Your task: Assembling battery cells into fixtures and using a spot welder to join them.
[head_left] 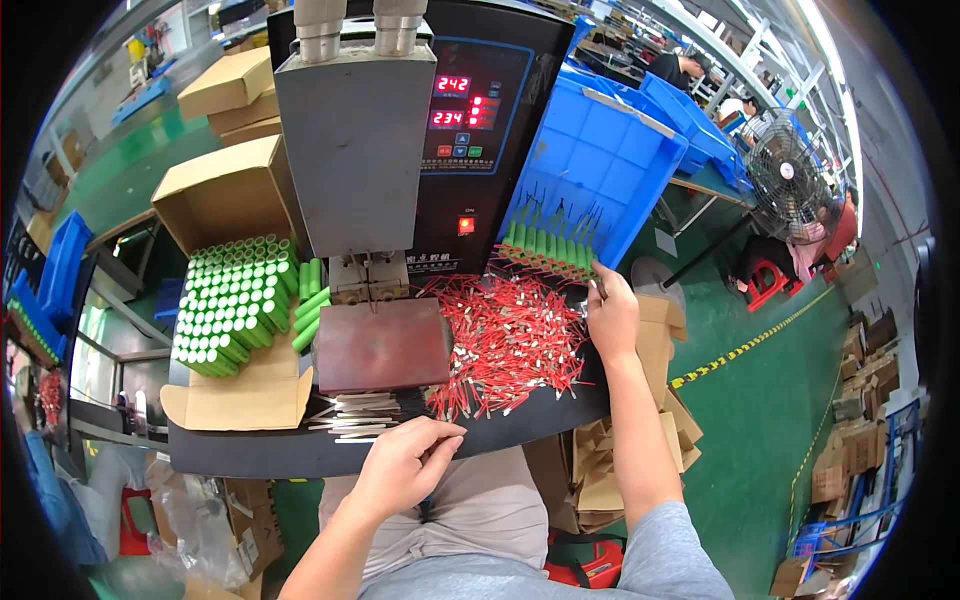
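My right hand point(613, 315) is at the right end of a row of green cylindrical battery cells point(545, 245) with dark and red wire leads, lying in a tilted blue bin point(610, 130). Its fingers are curled; what they grip is hidden. My left hand point(410, 465) is over the table's front edge, thumb and fingertips pinched together; anything between them is too small to make out. Beside it lie thin metal strips point(360, 412). Between the hands spreads a pile of short red wires point(515, 350) with metal tabs. A spot welding machine point(355, 150) stands behind a dark reddish block point(383, 345).
At left, an open cardboard box point(225, 190) holds many upright green cells point(235, 300); a few loose cells point(311, 315) lie beside the machine. Cardboard cartons point(640, 440) stand right of my legs. A black fan point(785, 170) and seated people are farther right.
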Action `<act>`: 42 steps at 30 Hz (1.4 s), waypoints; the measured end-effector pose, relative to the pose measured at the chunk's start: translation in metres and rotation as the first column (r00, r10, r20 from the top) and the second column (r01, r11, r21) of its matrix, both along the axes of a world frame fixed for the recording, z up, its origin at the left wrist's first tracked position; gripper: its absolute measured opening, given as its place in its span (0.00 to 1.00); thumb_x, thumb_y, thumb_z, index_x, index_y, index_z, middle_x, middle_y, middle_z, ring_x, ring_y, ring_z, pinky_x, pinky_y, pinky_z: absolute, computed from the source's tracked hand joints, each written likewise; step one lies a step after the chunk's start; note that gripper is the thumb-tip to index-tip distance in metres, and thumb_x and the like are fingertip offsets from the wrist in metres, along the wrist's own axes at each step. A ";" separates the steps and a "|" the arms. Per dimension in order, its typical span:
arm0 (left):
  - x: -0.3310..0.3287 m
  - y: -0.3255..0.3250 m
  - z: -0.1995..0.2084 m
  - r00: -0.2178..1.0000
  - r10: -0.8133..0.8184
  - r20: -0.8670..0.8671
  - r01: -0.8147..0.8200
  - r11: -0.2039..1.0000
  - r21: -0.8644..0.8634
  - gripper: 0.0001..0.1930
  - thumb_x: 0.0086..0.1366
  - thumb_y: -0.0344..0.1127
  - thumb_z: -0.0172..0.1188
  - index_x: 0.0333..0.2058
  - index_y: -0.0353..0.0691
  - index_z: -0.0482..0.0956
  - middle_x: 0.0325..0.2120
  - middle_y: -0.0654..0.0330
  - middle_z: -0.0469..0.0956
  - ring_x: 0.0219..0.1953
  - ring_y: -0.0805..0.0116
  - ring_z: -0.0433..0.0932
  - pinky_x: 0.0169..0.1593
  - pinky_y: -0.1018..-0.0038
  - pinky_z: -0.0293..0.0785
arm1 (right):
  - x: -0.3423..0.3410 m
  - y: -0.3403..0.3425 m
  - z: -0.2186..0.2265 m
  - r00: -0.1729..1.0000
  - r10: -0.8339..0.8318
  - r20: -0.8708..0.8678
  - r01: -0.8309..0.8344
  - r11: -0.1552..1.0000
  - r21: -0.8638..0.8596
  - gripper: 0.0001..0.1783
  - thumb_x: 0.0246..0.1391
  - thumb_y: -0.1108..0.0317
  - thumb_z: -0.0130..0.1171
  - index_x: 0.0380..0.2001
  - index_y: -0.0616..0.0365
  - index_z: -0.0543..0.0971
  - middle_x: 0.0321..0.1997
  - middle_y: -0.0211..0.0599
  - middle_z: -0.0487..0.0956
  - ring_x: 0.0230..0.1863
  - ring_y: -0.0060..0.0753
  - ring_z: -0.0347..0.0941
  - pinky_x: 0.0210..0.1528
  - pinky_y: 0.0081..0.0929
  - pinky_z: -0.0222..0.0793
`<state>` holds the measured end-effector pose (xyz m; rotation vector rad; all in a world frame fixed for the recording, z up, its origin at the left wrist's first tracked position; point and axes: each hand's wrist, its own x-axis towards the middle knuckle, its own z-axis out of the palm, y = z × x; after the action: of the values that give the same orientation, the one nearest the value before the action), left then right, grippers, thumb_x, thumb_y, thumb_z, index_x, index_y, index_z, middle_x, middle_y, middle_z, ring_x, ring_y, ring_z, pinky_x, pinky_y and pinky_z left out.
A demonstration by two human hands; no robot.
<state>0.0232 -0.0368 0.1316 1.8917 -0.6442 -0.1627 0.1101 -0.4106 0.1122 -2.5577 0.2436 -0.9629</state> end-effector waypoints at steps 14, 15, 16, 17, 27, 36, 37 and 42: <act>-0.001 -0.001 0.003 1.000 0.002 0.012 -0.002 1.000 -0.007 0.05 0.67 0.29 0.66 0.40 0.36 0.86 0.28 0.56 0.82 0.25 0.63 0.79 0.30 0.70 0.76 | -0.034 0.034 0.028 0.991 0.010 0.131 -0.035 0.981 0.190 0.11 0.66 0.74 0.61 0.50 0.62 0.83 0.49 0.46 0.86 0.47 0.44 0.84 0.51 0.35 0.79; -0.002 -0.001 0.003 1.000 0.002 0.003 -0.002 1.000 -0.001 0.05 0.67 0.29 0.67 0.40 0.36 0.86 0.28 0.56 0.81 0.24 0.63 0.79 0.30 0.70 0.76 | -0.043 0.049 0.031 0.992 0.013 0.128 -0.037 0.981 0.191 0.11 0.66 0.74 0.61 0.50 0.62 0.83 0.49 0.46 0.86 0.47 0.44 0.84 0.51 0.35 0.79; -0.002 -0.001 0.002 1.000 0.003 -0.001 -0.003 1.000 0.000 0.05 0.67 0.29 0.67 0.40 0.36 0.86 0.28 0.56 0.81 0.24 0.63 0.79 0.30 0.70 0.76 | -0.052 0.068 0.033 0.989 0.102 0.111 -0.143 0.867 0.478 0.09 0.67 0.74 0.61 0.48 0.63 0.82 0.47 0.42 0.86 0.45 0.35 0.83 0.50 0.30 0.77; -0.003 -0.001 0.002 1.000 0.008 0.006 -0.008 1.000 -0.011 0.05 0.67 0.29 0.67 0.40 0.36 0.86 0.28 0.56 0.81 0.25 0.63 0.79 0.30 0.70 0.76 | -0.065 0.087 0.038 0.976 0.181 0.120 -0.211 0.666 0.716 0.07 0.69 0.74 0.60 0.46 0.63 0.82 0.46 0.38 0.86 0.44 0.25 0.81 0.48 0.25 0.76; -0.010 0.023 0.008 0.982 0.147 0.119 -0.111 0.956 -0.271 0.04 0.61 0.25 0.70 0.36 0.36 0.88 0.25 0.58 0.84 0.24 0.68 0.81 0.30 0.72 0.75 | -0.099 0.187 0.035 0.667 0.704 0.246 -0.468 0.139 0.873 0.22 0.70 0.48 0.62 0.46 0.56 0.72 0.31 0.25 0.74 0.25 0.12 0.62 0.25 0.14 0.55; 0.041 0.141 0.017 0.627 0.777 0.055 -0.772 0.629 -0.090 0.28 0.74 0.28 0.61 0.69 0.40 0.67 0.34 0.62 0.79 0.33 0.76 0.77 0.38 0.75 0.77 | -0.098 0.198 0.002 0.775 0.581 0.250 -0.360 0.080 0.930 0.01 0.73 0.75 0.54 0.44 0.57 0.74 0.28 0.25 0.73 0.23 0.13 0.60 0.23 0.16 0.53; 0.050 0.145 0.011 0.626 0.770 0.125 -0.773 0.633 -0.027 0.30 0.74 0.28 0.61 0.72 0.41 0.65 0.34 0.63 0.79 0.34 0.75 0.77 0.40 0.75 0.76 | -0.100 0.200 0.007 0.793 0.562 0.233 -0.368 0.139 0.919 0.03 0.71 0.76 0.57 0.44 0.57 0.78 0.33 0.26 0.80 0.27 0.13 0.69 0.27 0.14 0.61; 0.052 0.172 -0.029 0.632 0.719 0.288 -0.762 0.645 0.062 0.33 0.75 0.25 0.57 0.76 0.43 0.60 0.38 0.61 0.76 0.34 0.73 0.74 0.39 0.77 0.73 | -0.098 0.201 0.006 0.703 0.687 0.183 -0.327 0.084 0.941 0.11 0.66 0.77 0.64 0.51 0.60 0.81 0.47 0.29 0.85 0.47 0.16 0.80 0.51 0.21 0.76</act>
<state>0.0748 0.1355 0.1031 2.2229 0.0653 0.5816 0.0120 -0.2094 0.1186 -1.3573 -0.0651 0.0320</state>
